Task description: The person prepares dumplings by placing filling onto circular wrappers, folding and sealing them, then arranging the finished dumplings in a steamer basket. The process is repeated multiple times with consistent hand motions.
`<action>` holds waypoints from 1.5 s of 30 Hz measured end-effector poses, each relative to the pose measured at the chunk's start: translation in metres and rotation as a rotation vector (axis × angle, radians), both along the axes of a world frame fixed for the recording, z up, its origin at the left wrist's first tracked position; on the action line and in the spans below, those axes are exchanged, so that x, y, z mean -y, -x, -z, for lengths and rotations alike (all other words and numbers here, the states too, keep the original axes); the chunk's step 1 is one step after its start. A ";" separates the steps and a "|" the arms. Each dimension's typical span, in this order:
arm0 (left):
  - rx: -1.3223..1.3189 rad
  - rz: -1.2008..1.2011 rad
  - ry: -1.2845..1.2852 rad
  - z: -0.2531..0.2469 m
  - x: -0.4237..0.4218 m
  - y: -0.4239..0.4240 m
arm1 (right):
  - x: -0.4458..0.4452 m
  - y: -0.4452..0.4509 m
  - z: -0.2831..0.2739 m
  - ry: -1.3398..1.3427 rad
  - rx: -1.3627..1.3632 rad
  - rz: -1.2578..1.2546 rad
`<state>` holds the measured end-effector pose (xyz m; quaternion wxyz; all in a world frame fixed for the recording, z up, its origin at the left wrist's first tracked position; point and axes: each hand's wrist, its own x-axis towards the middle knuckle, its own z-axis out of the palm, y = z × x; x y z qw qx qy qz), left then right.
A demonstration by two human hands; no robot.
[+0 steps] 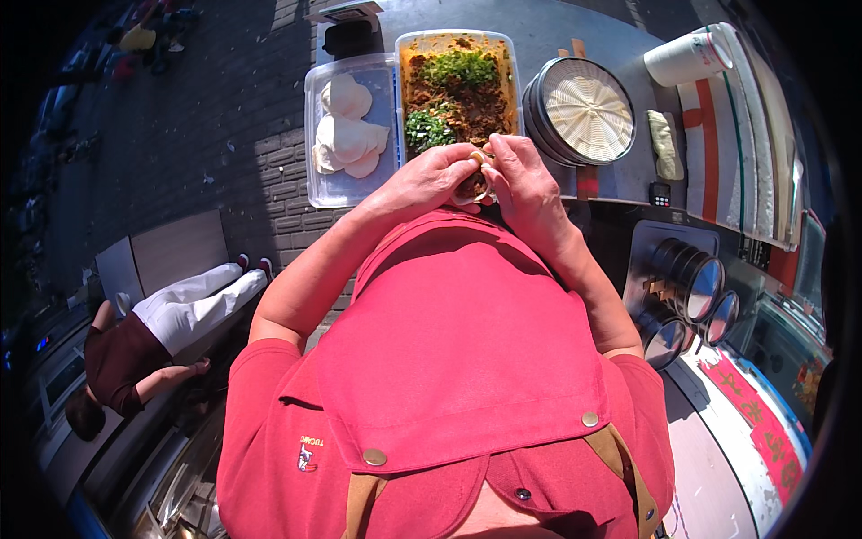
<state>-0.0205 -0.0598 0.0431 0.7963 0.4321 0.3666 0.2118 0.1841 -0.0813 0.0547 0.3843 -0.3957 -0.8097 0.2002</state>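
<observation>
Both hands are held together in front of my apron, at the near edge of the filling tub. My left hand point(431, 176) grips one side of a filled dough wrapper point(473, 188), and dark filling shows inside it. The fingers of my right hand point(528, 178) pinch the wrapper's upper rim from the other side. Just beyond lies a plastic tub of filling point(481, 101), brown mince topped with chopped green onion. To its left, a clear plastic tub point(322, 195) holds several round dough wrappers point(350, 135). The fingers partly hide the piece's underside.
A stack of round steamers point(589, 111) with a woven top stands right of the filling. Beyond are a folded cloth point(665, 145), a small keypad device point(660, 195) and a white paper cup point(687, 59). More steamers point(697, 279) sit at lower right. Another person point(135, 343) is at left.
</observation>
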 end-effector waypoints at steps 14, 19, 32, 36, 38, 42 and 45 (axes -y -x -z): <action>-0.399 0.084 -0.302 -0.039 -0.020 -0.001 | -0.008 0.003 -0.008 -0.117 -0.014 0.021; -0.482 0.123 -0.408 -0.048 -0.028 0.000 | -0.007 -0.005 0.000 -0.028 0.079 0.061; -0.400 -0.108 -0.278 -0.024 -0.045 0.006 | -0.015 0.005 -0.002 0.061 -0.165 0.195; 0.482 -0.385 0.454 0.020 -0.009 -0.010 | -0.012 0.011 0.016 0.212 -0.352 0.258; 0.451 -0.524 0.310 0.023 0.002 -0.026 | -0.012 0.012 0.022 0.194 -0.297 0.264; 0.316 -0.530 0.049 0.019 0.003 -0.032 | -0.013 0.014 0.023 0.106 -0.222 0.236; 0.240 -0.471 -0.063 0.020 0.003 -0.030 | -0.014 0.015 0.022 0.082 -0.211 0.202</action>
